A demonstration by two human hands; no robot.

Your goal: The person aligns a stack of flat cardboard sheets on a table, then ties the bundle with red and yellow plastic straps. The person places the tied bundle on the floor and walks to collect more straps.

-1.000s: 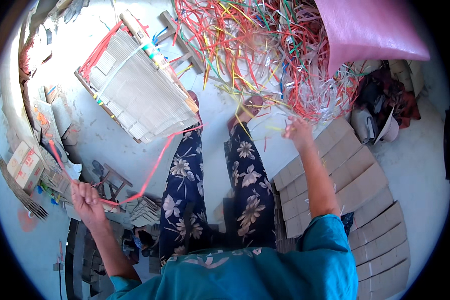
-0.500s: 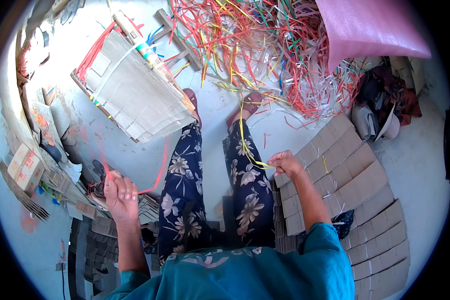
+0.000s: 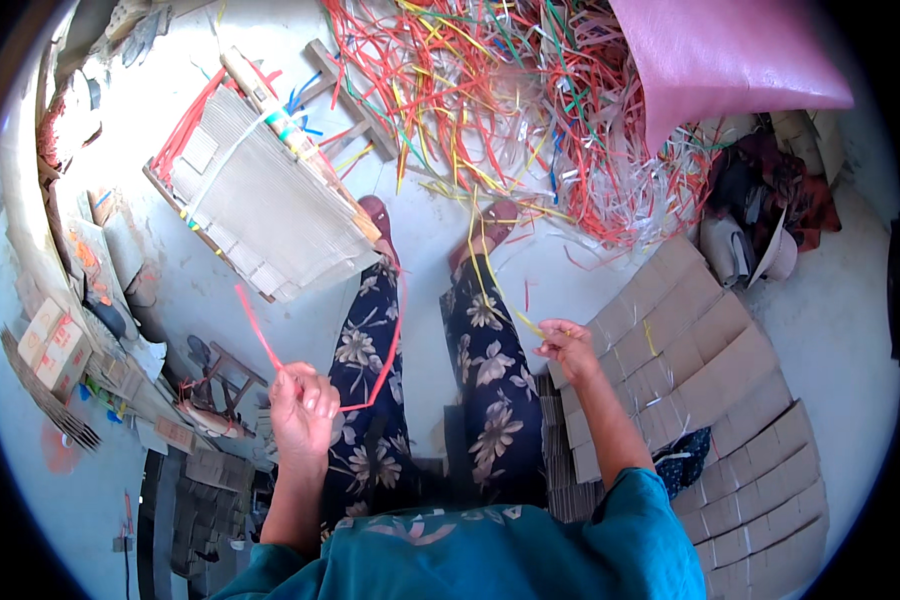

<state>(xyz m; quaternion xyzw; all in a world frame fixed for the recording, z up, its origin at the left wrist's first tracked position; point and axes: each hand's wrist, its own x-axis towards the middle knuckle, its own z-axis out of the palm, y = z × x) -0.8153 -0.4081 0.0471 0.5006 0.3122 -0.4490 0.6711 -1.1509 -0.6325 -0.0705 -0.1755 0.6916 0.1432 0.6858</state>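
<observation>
Hands apart: L hand [image 3: 302, 412] on red strip [image 3: 382, 362], R hand [image 3: 568, 347] on yellow strip [image 3: 490, 275].

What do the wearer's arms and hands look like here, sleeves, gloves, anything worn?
Both hands are bare: no gloves on the left hand or right hand. Forearms are uncovered; short teal sleeves end above the elbows. No watch or bracelet can be made out.

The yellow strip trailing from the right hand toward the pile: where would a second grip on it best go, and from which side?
Grip the yellow strip on its free span over the right knee, between the right hand and the tangled pile of strips. There it hangs clear of the other strips, thin and flat, so a pinch across its width, coming from the left, would likely hold. The left hand already holds a red strip.
</observation>
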